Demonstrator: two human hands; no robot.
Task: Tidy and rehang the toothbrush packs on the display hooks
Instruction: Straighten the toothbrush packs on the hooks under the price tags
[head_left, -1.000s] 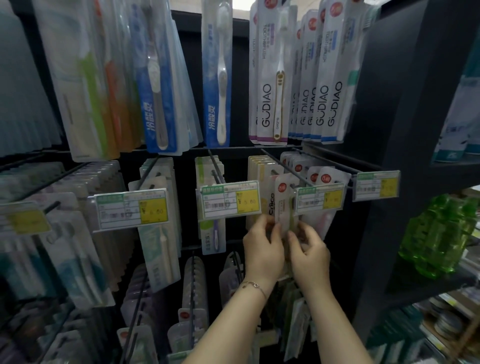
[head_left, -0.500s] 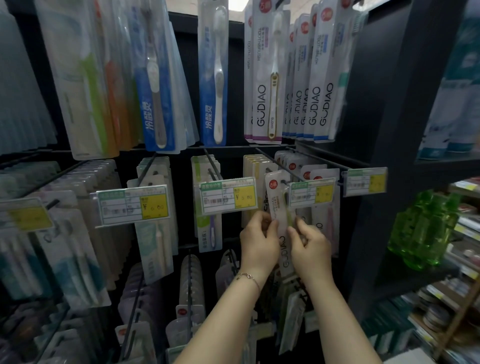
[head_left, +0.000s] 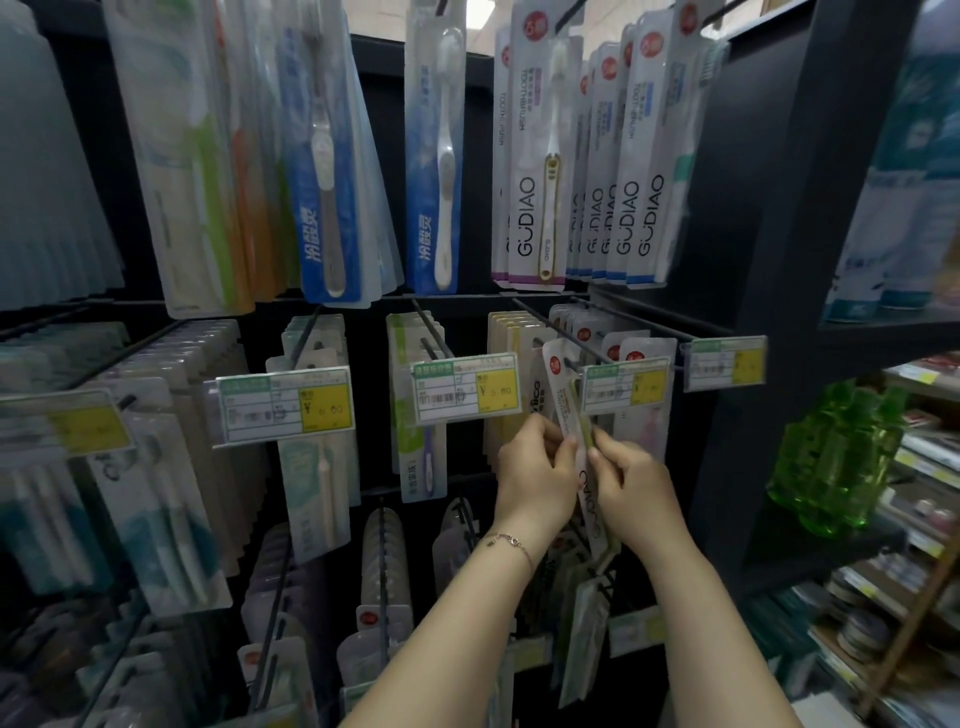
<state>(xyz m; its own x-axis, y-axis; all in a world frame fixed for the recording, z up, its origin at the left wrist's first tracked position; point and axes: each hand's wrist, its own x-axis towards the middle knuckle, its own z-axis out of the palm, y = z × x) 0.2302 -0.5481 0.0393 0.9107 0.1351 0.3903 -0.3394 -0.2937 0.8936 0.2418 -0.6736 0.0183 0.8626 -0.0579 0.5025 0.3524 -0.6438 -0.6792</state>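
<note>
White card and clear plastic make up the GUDIAO toothbrush pack (head_left: 561, 400) that both hands hold in front of the middle row, just left of a green-and-yellow price tag (head_left: 623, 391). Its long axis is close to upright but tilted. The red-dotted top leans left and sits against the end of the wire display hook (head_left: 550, 322), and the foot trails down and right between the wrists. The hook therefore lies straight above the fingers, and the pack's top end is the part that must meet it. I cannot tell whether the hang hole is already over the wire.

The left hand (head_left: 535, 473) pinches the pack's left edge with its fingers curled. The right hand (head_left: 634, 483) pinches the right edge a little lower. The left fingertips are the nearer to the hook end, so that hand probably steers the top while the right steadies the body. More packs of the same brand hang further back on this hook and the next.

A second ago the pack showed a broader face. Now it is turned nearly edge-on, with a green side showing and part of the brand lettering visible below the fingers. Both hands are in much the same place under the tag as before.
</note>
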